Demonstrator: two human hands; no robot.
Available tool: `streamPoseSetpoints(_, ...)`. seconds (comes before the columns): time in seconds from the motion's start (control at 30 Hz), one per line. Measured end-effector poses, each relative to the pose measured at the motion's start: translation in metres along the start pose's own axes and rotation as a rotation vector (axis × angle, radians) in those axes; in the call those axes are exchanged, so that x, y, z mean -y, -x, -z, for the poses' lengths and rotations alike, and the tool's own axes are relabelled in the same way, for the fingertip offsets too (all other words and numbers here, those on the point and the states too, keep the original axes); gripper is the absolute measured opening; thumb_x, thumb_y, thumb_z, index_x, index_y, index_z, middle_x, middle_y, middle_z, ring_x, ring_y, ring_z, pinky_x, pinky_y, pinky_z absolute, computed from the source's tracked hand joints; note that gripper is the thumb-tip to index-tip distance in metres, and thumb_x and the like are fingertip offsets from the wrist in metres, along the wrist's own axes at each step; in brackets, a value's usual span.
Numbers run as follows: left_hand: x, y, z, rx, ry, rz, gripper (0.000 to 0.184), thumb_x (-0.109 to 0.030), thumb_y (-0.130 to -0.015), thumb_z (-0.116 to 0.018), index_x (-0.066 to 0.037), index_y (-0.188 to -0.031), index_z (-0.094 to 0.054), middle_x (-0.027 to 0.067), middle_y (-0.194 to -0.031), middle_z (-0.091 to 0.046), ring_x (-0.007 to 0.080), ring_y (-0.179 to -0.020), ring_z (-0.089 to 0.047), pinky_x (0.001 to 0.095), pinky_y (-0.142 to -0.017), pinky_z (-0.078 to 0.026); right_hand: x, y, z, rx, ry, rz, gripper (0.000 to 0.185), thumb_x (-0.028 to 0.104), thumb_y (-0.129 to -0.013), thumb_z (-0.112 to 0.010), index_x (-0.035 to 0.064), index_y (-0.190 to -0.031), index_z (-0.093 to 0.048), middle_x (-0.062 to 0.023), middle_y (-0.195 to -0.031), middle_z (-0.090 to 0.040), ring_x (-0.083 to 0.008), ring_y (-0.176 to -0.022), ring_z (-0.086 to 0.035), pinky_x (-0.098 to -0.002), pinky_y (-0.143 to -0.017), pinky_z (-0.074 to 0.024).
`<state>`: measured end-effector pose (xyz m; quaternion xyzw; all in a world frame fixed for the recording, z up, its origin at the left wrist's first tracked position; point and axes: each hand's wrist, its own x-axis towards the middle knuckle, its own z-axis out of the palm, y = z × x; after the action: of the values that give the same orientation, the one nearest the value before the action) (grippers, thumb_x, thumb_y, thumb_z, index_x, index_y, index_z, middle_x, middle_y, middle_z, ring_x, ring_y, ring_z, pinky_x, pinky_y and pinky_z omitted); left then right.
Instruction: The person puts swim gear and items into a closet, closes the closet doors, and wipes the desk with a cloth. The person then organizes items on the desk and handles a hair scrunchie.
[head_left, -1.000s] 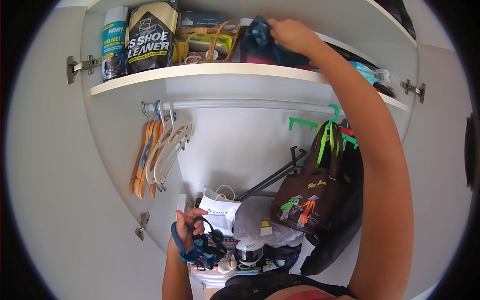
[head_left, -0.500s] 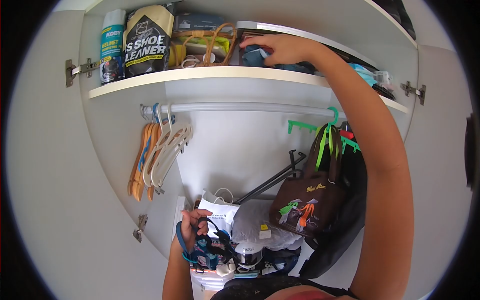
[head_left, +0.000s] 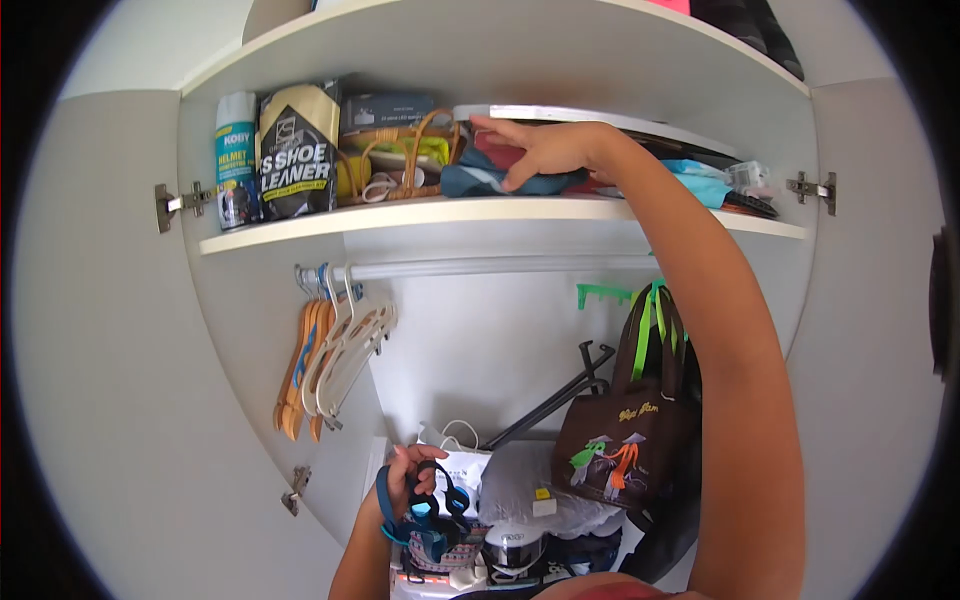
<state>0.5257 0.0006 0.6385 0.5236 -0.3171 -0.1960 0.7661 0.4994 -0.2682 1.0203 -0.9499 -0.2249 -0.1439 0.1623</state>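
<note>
My left hand (head_left: 408,478) is low in front of the wardrobe, its fingers curled around the dark straps of blue-and-black swimming goggles (head_left: 432,535). A blue strap loops around that wrist. My right hand (head_left: 560,150) reaches up to the shelf, thumb and fingers spread over a folded dark blue cloth (head_left: 470,181). Behind the thumb a dark red cloth (head_left: 497,150) shows. The thumb tip appears to touch the blue cloth; no grip on it is visible. A wicker basket (head_left: 411,160) stands just left of the cloths.
On the shelf (head_left: 400,217) are a helmet spray can (head_left: 237,165), a shoe cleaner pouch (head_left: 298,155) and a light blue packet (head_left: 697,182). Hangers (head_left: 345,350) and a brown bag (head_left: 628,430) hang from the rail (head_left: 480,266). A white helmet (head_left: 513,548) sits below. Open doors flank both sides.
The view has tilted upward, so the shelf sits lower in it. My right hand's fingers have spread, and the blue cloth shows more toward the basket. My left hand still holds the goggles.
</note>
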Motion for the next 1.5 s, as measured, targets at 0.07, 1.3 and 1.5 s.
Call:
streamPoseSetpoints(0.07, -0.007, -0.005, -0.008, 0.039, -0.017, -0.006, 0.07, -0.066, -0.084, -0.029, -0.003, -0.103, -0.055, -0.0032, -0.064, -0.036, 0.0076, -0.053, -0.037, 0.0226, -0.056, -0.034, -0.013, 0.002, 0.009, 0.114, 0.231, -0.05, 0.077, 0.023, -0.073, -0.058, 0.0202, -0.141, -0.022, -0.0103, -0.14, -0.033, -0.025, -0.126, -0.034, -0.0333, -0.103, -0.0253)
streamPoseSetpoints(1.3, -0.112, -0.139, -0.099, -0.027, -0.858, -0.307, 0.056, 0.006, -0.065, -0.056, -0.007, -0.119, -0.046, 0.0019, -0.084, -0.044, 0.0126, -0.087, -0.051, 0.0234, -0.07, -0.042, -0.059, 0.066, -0.212, -0.147, -0.754, -0.129, 0.08, 0.018, -0.072, -0.062, -0.0008, -0.137, -0.019, -0.0092, -0.092, -0.06, -0.0181, -0.09, -0.056, -0.0288, -0.09, -0.0347)
streamPoseSetpoints(1.5, -0.133, -0.114, -0.077, 0.049, -0.733, -0.33, 0.063, -0.007, -0.068, -0.066, -0.01, -0.126, -0.042, 0.003, -0.092, -0.052, 0.0131, -0.091, -0.05, 0.0267, -0.079, -0.039, -0.022, 0.062, -0.185, -0.161, -0.776, -0.102, 0.053, 0.019, -0.075, -0.053, 0.004, -0.125, -0.042, -0.007, -0.086, -0.059, -0.0115, -0.082, -0.055, -0.026, -0.076, -0.0396)
